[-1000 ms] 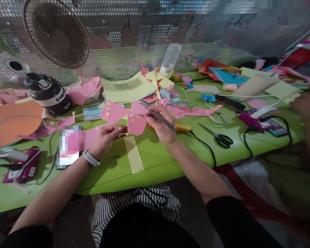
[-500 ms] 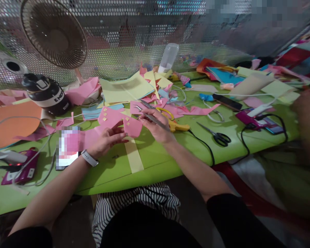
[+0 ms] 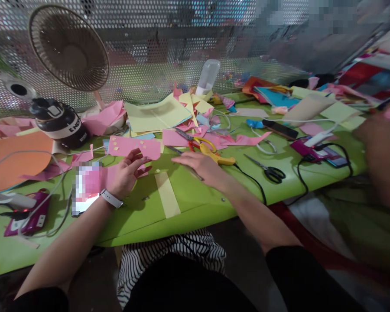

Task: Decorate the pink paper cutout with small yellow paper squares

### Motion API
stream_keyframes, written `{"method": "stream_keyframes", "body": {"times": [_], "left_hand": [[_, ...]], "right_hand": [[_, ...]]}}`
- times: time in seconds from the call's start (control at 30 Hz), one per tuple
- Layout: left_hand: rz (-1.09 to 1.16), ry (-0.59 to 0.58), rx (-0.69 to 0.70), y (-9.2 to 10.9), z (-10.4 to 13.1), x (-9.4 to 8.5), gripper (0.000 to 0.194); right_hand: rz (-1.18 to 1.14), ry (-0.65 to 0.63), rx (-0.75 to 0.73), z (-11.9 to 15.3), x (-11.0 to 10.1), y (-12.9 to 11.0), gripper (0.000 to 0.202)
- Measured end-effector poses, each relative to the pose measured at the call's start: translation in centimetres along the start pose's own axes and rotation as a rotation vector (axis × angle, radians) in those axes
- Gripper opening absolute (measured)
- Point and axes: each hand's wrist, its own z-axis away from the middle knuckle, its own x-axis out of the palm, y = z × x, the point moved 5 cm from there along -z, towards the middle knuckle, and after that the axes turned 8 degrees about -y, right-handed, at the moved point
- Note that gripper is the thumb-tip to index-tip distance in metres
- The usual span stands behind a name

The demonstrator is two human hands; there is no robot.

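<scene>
My left hand (image 3: 129, 172), wearing a white wristband, has its fingers curled at the lower edge of a pink paper (image 3: 126, 146) bearing small pale yellow squares. Its thumb lies over the fingers' side of the paper. More pink paper (image 3: 109, 174) shows beneath this hand. My right hand (image 3: 203, 167) is palm down on the table with its fingers stretched out. Metal tweezers (image 3: 195, 173) lie under it, partly hidden by the fingers. Just beyond are red-handled scissors (image 3: 191, 141) and a yellow tool (image 3: 214, 155) with a black cord.
A phone (image 3: 86, 188) is left of my left hand. Black scissors (image 3: 269, 171) lie to the right. Paper scraps, a fan (image 3: 69, 47), a black bottle (image 3: 60, 123) and power banks with cables surround the work area. Another person's arm (image 3: 385, 160) reaches in at the far right.
The pink paper has shifted left and its two parts now look more spread out. My right hand has moved away from it and lowered, its fingers straightened over the tweezers.
</scene>
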Motion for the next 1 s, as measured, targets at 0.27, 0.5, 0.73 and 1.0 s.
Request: {"method": "stream_keyframes", "body": {"times": [0.27, 0.5, 0.73, 1.0], "left_hand": [[0.020, 0.007, 0.042, 0.3, -0.2, -0.2, 0.040], [0.014, -0.009, 0.044, 0.1, -0.3, -0.3, 0.038], [0.025, 0.015, 0.052, 0.2, -0.3, -0.3, 0.040], [0.010, -0.050, 0.021, 0.0, 0.3, 0.6, 0.039]], "right_hand": [[0.053, -0.003, -0.036, 2.5, 1.2, 0.2, 0.037], [0.265, -0.136, -0.005, 2.5, 3.6, 0.8, 0.041], [0.439, -0.061, 0.155, 5.3, -1.5, 3.1, 0.053], [0.574, -0.212, 0.273, 7.6, -1.4, 8.3, 0.059]]}}
